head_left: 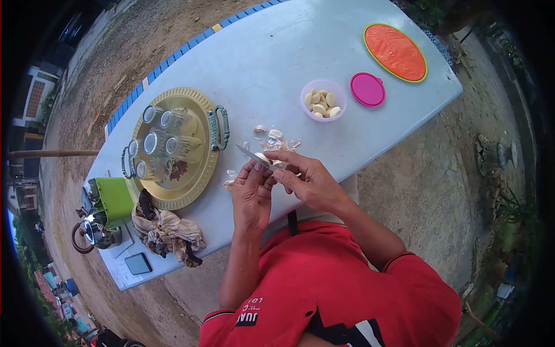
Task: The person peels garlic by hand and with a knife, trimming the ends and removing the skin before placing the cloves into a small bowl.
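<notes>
Over the near edge of the table, my left hand [252, 188] pinches a pale garlic clove [262, 157] between its fingertips. My right hand [309, 178] is closed around a small knife [250, 152], its blade pointing left across the clove; the handle is mostly hidden by my fingers. Just beyond my hands lie scattered garlic skins [276, 136], with a few more beside my left hand. A translucent bowl [305, 111] farther off to the right holds several peeled cloves [321, 102].
A gold tray [199, 176] with several upside-down glasses [151, 142] stands left. Near it are a crumpled cloth [170, 228], a green container [114, 199], a kettle [99, 230] and a phone [138, 264]. A pink lid [368, 89] and an orange oval lid [395, 52] lie right.
</notes>
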`<state>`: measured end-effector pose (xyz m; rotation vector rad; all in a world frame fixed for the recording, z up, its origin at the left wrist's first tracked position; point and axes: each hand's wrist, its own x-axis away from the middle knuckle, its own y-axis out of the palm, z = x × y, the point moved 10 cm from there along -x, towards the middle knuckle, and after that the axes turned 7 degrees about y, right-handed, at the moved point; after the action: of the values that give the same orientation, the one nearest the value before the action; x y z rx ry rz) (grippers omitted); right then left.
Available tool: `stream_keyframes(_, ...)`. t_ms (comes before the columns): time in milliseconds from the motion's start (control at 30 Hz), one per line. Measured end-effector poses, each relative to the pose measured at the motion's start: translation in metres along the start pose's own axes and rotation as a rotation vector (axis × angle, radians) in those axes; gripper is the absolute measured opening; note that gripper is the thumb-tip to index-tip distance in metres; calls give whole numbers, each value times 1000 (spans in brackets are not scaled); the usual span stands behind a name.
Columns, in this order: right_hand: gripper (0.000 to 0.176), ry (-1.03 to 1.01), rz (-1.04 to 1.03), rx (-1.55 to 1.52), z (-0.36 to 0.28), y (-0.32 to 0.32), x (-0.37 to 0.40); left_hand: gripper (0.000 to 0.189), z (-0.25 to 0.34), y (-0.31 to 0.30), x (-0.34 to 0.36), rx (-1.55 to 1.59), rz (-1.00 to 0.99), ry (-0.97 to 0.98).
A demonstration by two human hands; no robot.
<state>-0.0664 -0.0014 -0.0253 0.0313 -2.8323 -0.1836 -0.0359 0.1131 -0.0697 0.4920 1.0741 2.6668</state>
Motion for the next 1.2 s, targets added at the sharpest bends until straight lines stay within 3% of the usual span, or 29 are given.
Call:
stream_keyframes(300,36,-2,22,-13,5,-5,-2,21,7,-9,-3,-109,86,101)
stream_keyframes(567,39,124,-62,-251,12,-5,-2,20,7,-9,-2,-89,149,81)
stream_keyframes(800,35,54,-23,-133,6,-3,-4,22,11,-5,0,-139,125,117)
stream_keyframes(1067,34,174,-60,-281,21,-9,-5,19,11,0,-1,-232,91,101)
stream_keyframes(1200,35,141,-58,-229,13,-6,-2,19,11,0,-1,-264,93,118)
